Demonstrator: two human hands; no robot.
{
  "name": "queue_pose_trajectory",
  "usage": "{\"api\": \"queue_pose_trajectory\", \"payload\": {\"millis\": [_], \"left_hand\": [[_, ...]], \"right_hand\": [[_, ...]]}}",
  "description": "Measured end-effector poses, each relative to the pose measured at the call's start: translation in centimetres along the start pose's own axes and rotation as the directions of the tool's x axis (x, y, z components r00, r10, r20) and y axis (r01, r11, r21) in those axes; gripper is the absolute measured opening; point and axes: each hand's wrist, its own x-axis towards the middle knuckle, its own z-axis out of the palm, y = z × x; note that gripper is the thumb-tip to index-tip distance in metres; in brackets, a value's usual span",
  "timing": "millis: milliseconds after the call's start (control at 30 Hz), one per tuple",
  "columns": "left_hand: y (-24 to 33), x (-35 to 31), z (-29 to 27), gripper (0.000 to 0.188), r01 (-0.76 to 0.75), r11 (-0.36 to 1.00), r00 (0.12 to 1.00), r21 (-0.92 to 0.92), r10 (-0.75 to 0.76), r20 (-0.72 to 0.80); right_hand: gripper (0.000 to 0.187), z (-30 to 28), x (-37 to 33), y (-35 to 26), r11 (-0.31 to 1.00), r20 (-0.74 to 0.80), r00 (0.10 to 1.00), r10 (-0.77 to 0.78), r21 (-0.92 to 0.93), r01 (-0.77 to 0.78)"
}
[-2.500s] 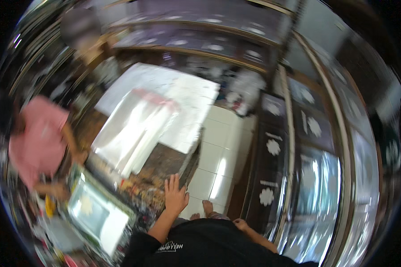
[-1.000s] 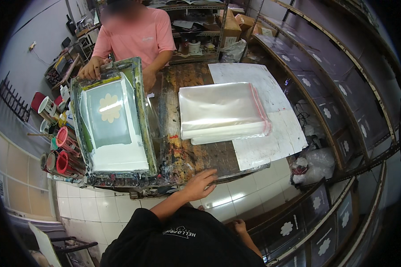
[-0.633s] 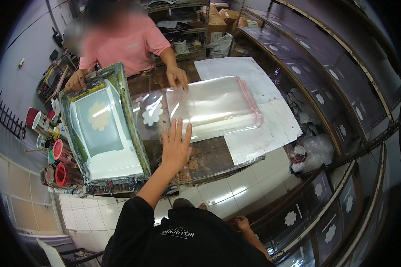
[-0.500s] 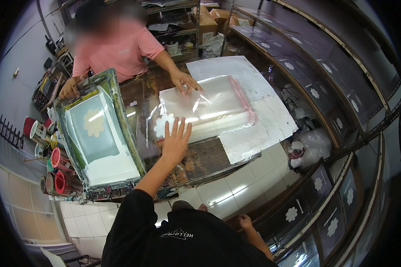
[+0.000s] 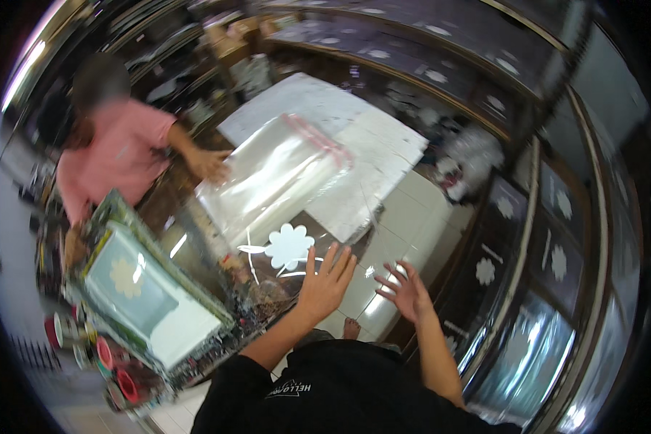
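My left hand [image 5: 324,283] reaches over the table's front edge with its fingers stretched out along a clear plastic bag [image 5: 288,273]. Its thumb is hidden, and the bag appears held between thumb and fingers. A pale flower print [image 5: 289,246] shows on the bag just left of my fingertips. My right hand [image 5: 406,293] is raised beside it over the floor, fingers apart, with nothing seen in it. Behind the bag lies a stack of clear plastic bags [image 5: 267,173] with pinkish edge strips.
Across the table a person in pink rests one hand [image 5: 211,166] by the stack and the other at a tilted printing screen [image 5: 152,289]. Pale boards [image 5: 369,145] lie under the stack. Paint cans [image 5: 112,354] stand at left. Racks with flower-printed pieces [image 5: 484,271] line the right.
My left hand has drawn the flower-printed bag forward off the stack. My right hand has risen from low beside my body and opened. The view has turned to the right.
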Motion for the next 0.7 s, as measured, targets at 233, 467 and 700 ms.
{"api": "queue_pose_trajectory", "payload": {"millis": [233,467,700], "left_hand": [[5.4,-1.6,-1.3,0.043,-0.336,0.933,0.940,-0.127,0.341,0.023],[8.1,-8.9,-2.4,0.048,-0.602,0.765,0.788,-0.227,0.615,-0.017],[8.7,-17.5,-7.6,0.074,-0.686,0.410,0.643,-0.601,0.729,-0.237]], "right_hand": [[0.057,5.4,-3.3,-4.4,0.919,-0.194,0.970,-0.148,-0.388,0.062],[0.034,4.4,-12.8,3.1,0.772,-0.378,0.802,-0.463,-0.616,0.156],[0.037,18.4,-30.4,8.7,0.267,-0.309,0.464,-0.830,-0.951,-0.154]]}}
